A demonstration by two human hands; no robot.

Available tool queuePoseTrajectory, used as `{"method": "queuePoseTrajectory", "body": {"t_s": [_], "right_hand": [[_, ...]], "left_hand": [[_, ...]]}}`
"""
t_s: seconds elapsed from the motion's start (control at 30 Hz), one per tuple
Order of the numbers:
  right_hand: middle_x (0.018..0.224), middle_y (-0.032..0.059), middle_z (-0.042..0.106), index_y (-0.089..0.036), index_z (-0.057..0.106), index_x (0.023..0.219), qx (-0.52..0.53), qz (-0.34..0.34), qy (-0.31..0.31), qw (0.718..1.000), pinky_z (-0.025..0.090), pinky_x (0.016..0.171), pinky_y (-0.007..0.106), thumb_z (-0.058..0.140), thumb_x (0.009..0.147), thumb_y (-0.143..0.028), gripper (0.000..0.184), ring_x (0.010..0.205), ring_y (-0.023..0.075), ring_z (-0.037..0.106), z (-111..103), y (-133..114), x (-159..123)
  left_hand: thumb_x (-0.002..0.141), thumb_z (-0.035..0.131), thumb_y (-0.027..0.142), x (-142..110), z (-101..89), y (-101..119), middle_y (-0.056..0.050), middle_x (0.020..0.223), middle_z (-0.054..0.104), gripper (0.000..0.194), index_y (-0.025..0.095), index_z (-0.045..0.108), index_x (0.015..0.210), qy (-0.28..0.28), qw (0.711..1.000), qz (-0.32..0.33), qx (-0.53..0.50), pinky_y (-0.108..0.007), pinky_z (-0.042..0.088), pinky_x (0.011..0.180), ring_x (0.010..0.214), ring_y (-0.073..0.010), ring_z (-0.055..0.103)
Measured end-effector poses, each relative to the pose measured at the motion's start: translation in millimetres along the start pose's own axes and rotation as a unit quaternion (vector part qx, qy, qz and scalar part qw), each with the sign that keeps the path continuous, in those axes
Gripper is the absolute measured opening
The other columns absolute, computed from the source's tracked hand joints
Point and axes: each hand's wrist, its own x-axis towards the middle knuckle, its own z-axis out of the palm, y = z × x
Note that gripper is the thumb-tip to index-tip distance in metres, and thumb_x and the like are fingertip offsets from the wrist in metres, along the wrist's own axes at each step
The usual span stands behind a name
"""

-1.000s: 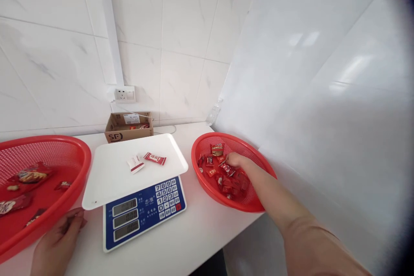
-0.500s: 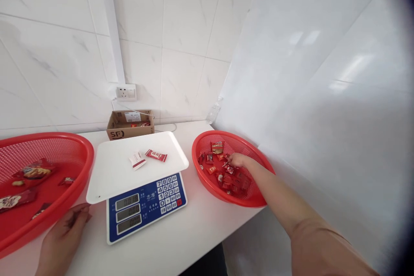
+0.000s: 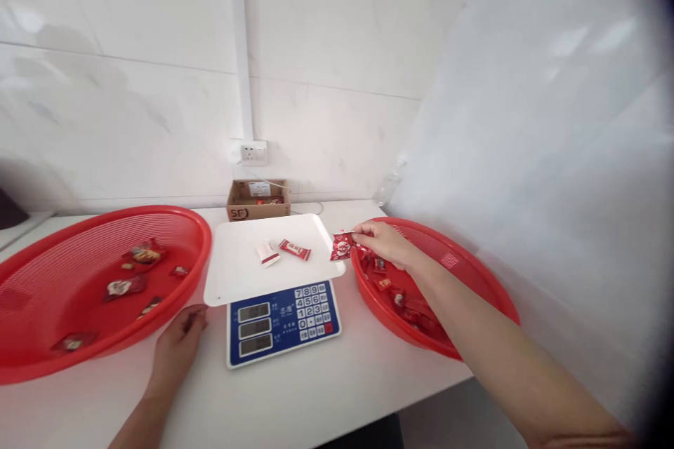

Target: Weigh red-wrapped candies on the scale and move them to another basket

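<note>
My right hand (image 3: 382, 240) pinches a small red wrapped candy (image 3: 342, 246) at the right edge of the white scale pan (image 3: 236, 273), above the rim of the right red basket (image 3: 474, 280). That basket holds several red candies (image 3: 400, 295). On the pan lie a white packet (image 3: 267, 253) and a red candy bar (image 3: 295, 249). The scale's blue front with keypad and displays (image 3: 284, 319) faces me. My left hand (image 3: 179, 344) rests on the white table beside the scale's left corner, fingers curled loosely, holding nothing I can see.
A large red basket (image 3: 31, 358) on the left holds several wrapped snacks (image 3: 126, 284). A small cardboard box (image 3: 258, 200) stands against the tiled wall under a socket (image 3: 253, 152). A white panel (image 3: 526, 154) rises on the right. The table's front edge runs below.
My right hand has lifted out of the right basket with a red candy and moved left to the scale pan's edge. The view has shifted left, so everything sits further right.
</note>
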Motion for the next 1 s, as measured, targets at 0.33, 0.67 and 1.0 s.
{"method": "queuePoseTrajectory", "body": {"t_s": [0.33,0.67,1.0], "right_hand": [[0.084,0.0025,0.068,-0.020,0.071,0.077,-0.057,-0.116,-0.057,0.990,0.045,0.069,0.023,0.057,0.076,-0.022,0.015,0.076,0.0148,0.060,88.5,-50.5,28.0],[0.114,0.0065,0.057,-0.020,0.063,0.107,-0.044,-0.163,-0.003,0.986,0.048,0.083,0.028,0.056,0.077,-0.017,0.031,0.091,0.0146,0.059,79.8,-44.3,13.1],[0.116,0.0087,0.061,-0.019,0.059,0.114,-0.224,0.007,0.000,0.975,0.046,0.089,0.040,0.050,0.081,-0.030,0.036,0.103,0.0265,0.058,-3.9,57.6,-13.4]], "left_hand": [[0.069,0.048,0.049,-9.4,-0.9,5.3,-0.004,0.076,0.065,0.037,0.019,0.060,0.085,-0.003,0.998,0.033,-0.045,-0.030,0.047,0.071,0.075,-0.0205,0.061],[0.069,0.049,0.047,-8.0,0.6,4.9,-0.002,0.071,0.063,0.035,0.019,0.060,0.086,-0.006,0.998,0.039,-0.042,-0.029,0.046,0.072,0.073,-0.0190,0.059],[0.071,0.047,0.045,-8.5,3.2,3.0,-0.001,0.072,0.062,0.032,0.020,0.060,0.086,-0.010,0.999,0.037,-0.033,-0.028,0.045,0.072,0.073,-0.0174,0.058]]}}
